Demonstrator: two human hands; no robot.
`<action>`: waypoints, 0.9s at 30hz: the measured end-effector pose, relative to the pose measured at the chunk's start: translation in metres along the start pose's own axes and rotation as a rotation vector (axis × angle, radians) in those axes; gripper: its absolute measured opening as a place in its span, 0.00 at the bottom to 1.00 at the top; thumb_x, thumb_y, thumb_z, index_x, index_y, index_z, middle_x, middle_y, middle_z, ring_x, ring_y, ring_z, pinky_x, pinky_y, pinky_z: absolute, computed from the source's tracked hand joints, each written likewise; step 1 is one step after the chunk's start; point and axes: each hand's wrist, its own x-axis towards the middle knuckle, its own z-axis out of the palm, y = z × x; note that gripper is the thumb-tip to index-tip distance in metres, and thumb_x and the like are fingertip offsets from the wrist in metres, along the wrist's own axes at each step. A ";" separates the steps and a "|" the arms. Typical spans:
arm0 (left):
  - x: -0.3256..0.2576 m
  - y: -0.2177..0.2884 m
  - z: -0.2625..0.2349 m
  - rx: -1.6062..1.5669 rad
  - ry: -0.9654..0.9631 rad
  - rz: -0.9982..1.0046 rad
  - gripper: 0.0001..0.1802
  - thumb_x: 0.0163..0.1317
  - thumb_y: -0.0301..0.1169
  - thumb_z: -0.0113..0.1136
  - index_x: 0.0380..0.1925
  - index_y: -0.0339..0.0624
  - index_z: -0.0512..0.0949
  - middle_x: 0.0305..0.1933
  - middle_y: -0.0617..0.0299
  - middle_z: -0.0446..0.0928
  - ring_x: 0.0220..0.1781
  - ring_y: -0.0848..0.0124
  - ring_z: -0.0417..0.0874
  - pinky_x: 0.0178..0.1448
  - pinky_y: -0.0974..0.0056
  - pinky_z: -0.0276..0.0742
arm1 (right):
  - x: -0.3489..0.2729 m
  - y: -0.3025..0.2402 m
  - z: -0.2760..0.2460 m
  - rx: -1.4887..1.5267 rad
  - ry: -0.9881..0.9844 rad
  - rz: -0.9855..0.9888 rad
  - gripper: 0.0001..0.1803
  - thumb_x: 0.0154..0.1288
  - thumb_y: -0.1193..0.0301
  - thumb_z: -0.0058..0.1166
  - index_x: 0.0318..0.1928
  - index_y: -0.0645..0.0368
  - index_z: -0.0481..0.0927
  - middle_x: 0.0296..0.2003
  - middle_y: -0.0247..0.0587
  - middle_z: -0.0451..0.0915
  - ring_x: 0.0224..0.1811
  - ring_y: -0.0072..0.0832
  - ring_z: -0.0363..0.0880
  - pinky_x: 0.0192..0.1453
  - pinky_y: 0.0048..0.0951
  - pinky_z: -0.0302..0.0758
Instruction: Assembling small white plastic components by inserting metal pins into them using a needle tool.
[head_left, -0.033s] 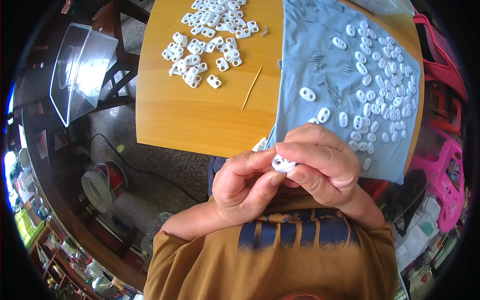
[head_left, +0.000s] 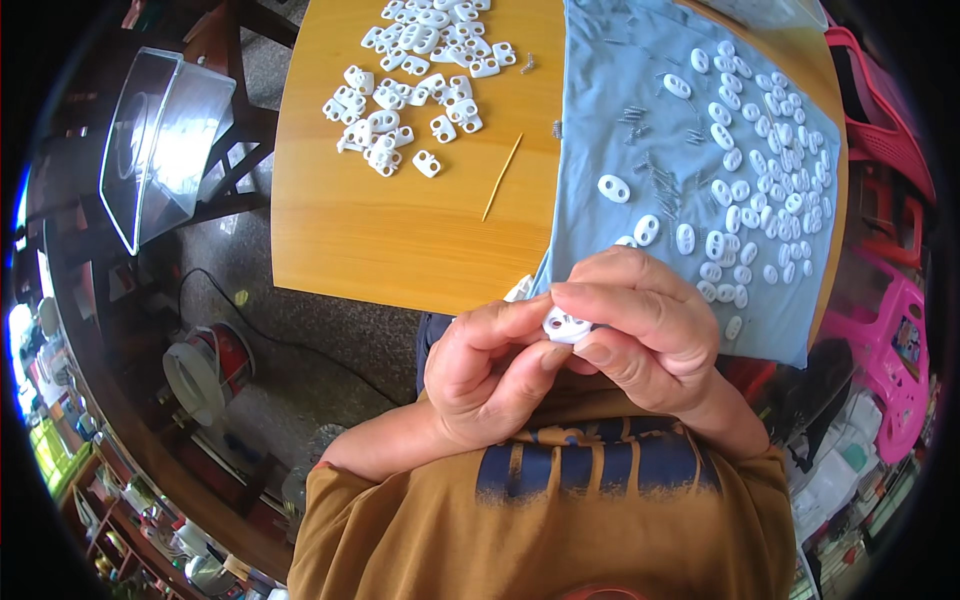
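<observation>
Held close in front of my chest is a white two-hole plastic cord lock. My left hand pinches it from the left between thumb and fingers. From the other side, the thumb and forefinger of my right hand grip it too. Fingertips cover its ends, so only the middle with its holes shows. Beyond my right hand, white oval two-hole pieces are spread over a light blue cloth. Small metal springs lie among them. Farther left, flat white two-hole pieces are heaped on the wooden table.
A thin yellow stick lies on the wood beside the cloth. A clear plastic bin stands left of the table, with a white-and-red bucket on the floor below. Pink plastic chairs are at the right.
</observation>
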 end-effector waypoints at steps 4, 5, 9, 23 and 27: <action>0.008 0.002 0.005 -0.109 0.013 -0.049 0.17 0.61 0.14 0.50 0.51 0.31 0.66 0.46 0.48 0.76 0.44 0.69 0.80 0.48 0.67 0.78 | 0.002 -0.002 -0.003 -0.017 0.009 0.020 0.16 0.57 0.80 0.56 0.48 0.64 0.78 0.35 0.41 0.79 0.33 0.30 0.78 0.36 0.25 0.74; 0.011 0.004 0.008 -0.111 0.004 -0.042 0.17 0.61 0.14 0.50 0.51 0.31 0.66 0.46 0.48 0.76 0.44 0.69 0.80 0.48 0.67 0.78 | 0.002 -0.003 -0.005 -0.021 0.018 0.025 0.16 0.57 0.79 0.57 0.48 0.63 0.78 0.35 0.40 0.79 0.33 0.29 0.78 0.36 0.25 0.74; 0.022 0.013 0.015 -0.261 0.053 -0.201 0.13 0.62 0.17 0.50 0.48 0.32 0.67 0.43 0.51 0.77 0.41 0.70 0.80 0.46 0.68 0.78 | -0.001 -0.012 -0.008 -0.057 0.028 0.086 0.17 0.58 0.78 0.56 0.50 0.60 0.78 0.37 0.39 0.77 0.36 0.30 0.77 0.38 0.25 0.73; 0.191 0.032 0.069 0.206 -0.004 -0.057 0.13 0.60 0.26 0.53 0.41 0.26 0.71 0.30 0.56 0.77 0.26 0.73 0.77 0.33 0.71 0.74 | -0.032 -0.026 -0.021 -0.028 0.252 0.145 0.12 0.64 0.77 0.49 0.47 0.67 0.76 0.29 0.39 0.78 0.31 0.25 0.75 0.37 0.24 0.71; 0.264 0.015 0.066 0.340 -0.155 0.038 0.17 0.61 0.28 0.55 0.47 0.28 0.72 0.36 0.55 0.78 0.32 0.72 0.80 0.39 0.72 0.74 | -0.032 -0.031 -0.018 0.002 0.209 0.125 0.11 0.64 0.78 0.49 0.46 0.67 0.76 0.30 0.40 0.78 0.30 0.25 0.75 0.36 0.23 0.70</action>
